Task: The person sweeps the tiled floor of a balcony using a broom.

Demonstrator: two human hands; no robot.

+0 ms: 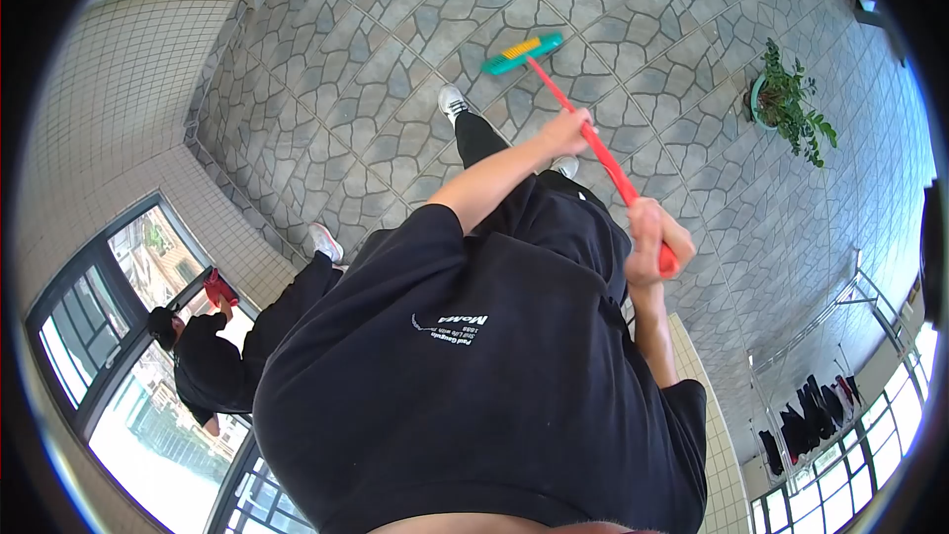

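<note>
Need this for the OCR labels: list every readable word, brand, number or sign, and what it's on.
"MoMA": front of the black shirt, upside down in view
"Paul Gauguin": same shirt, small print
"Still Life with": same shirt; what follows is too small to read
"1888": same shirt
Broom: no readable text

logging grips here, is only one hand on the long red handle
No, the left hand grips the red handle partway along and the right hand holds it near its end.
</note>
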